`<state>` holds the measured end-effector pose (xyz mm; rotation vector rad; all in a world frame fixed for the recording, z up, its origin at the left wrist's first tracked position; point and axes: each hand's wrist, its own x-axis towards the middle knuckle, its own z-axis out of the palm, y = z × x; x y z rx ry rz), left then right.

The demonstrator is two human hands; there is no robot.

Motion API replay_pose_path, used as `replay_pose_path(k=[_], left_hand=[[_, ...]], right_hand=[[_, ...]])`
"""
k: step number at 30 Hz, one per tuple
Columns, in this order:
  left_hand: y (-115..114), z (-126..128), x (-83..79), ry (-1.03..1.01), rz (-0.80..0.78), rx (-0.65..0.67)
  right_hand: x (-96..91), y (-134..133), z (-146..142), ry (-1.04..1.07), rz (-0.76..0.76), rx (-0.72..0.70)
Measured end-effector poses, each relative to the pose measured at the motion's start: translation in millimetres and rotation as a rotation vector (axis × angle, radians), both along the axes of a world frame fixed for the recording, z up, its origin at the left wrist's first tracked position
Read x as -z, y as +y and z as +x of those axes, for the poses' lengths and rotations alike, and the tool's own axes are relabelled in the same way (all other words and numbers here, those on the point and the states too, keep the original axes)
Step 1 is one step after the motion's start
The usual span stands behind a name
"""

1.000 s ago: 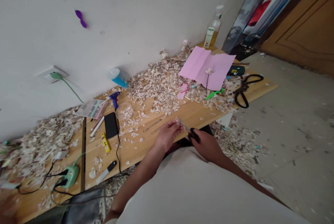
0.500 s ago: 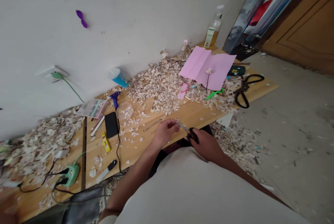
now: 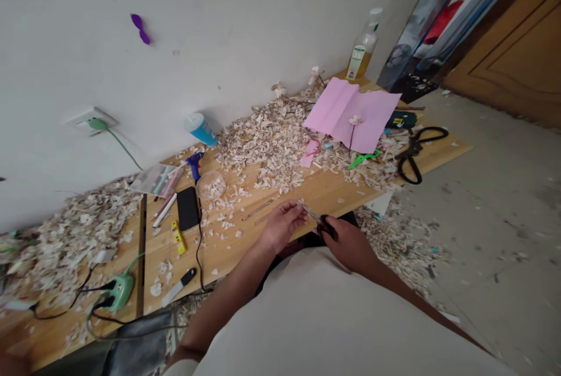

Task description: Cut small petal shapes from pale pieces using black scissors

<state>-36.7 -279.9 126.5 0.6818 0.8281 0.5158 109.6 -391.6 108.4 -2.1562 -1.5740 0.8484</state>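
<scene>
My right hand [image 3: 346, 241] grips the black handles of a small pair of scissors [image 3: 319, 221], blades pointing up and left. My left hand [image 3: 280, 224] is closed in a pinch at the blade tips on a small pale piece too small to name. Both hands hover over the near edge of a low wooden table [image 3: 245, 247], above my lap. Pale cut scraps [image 3: 267, 142] lie heaped across the tabletop.
On the table lie a pink paper sheet [image 3: 350, 110], large black scissors [image 3: 414, 154], a green tool [image 3: 362, 158], a black phone [image 3: 187, 207], a clear bowl [image 3: 210, 185], a blue cup [image 3: 199, 128], a yellow-liquid bottle [image 3: 363, 51] and a green power strip [image 3: 116, 291]. Scraps litter the floor to the right.
The hands have barely shifted; the left hand's pinch stays at the scissor tips. The view has drifted slightly.
</scene>
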Motion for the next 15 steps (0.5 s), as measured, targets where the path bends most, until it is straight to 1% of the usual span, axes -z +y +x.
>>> replay_pose_path(k=[3, 6, 9, 11, 15], left_hand=[[-5, 4, 4.7, -0.046, 0.025, -0.099], [-4, 5, 9.0, -0.039, 0.079, -0.116], [0, 3, 10.8, 0.019, 0.174, -0.095], [4, 1, 10.3, 0.073, 0.231, -0.054], [10, -1, 7.5, 0.154, 0.293, 0.017]], right_hand=[[0.0, 1, 1, 0.017, -0.008, 0.01], [0.7, 2, 1, 0.042, -0.012, 0.011], [2.1, 3, 0, 0.051, 0.002, -0.001], [3.2, 4, 0, 0.047, 0.007, -0.008], [5.2, 5, 0, 0.058, -0.01, -0.019]])
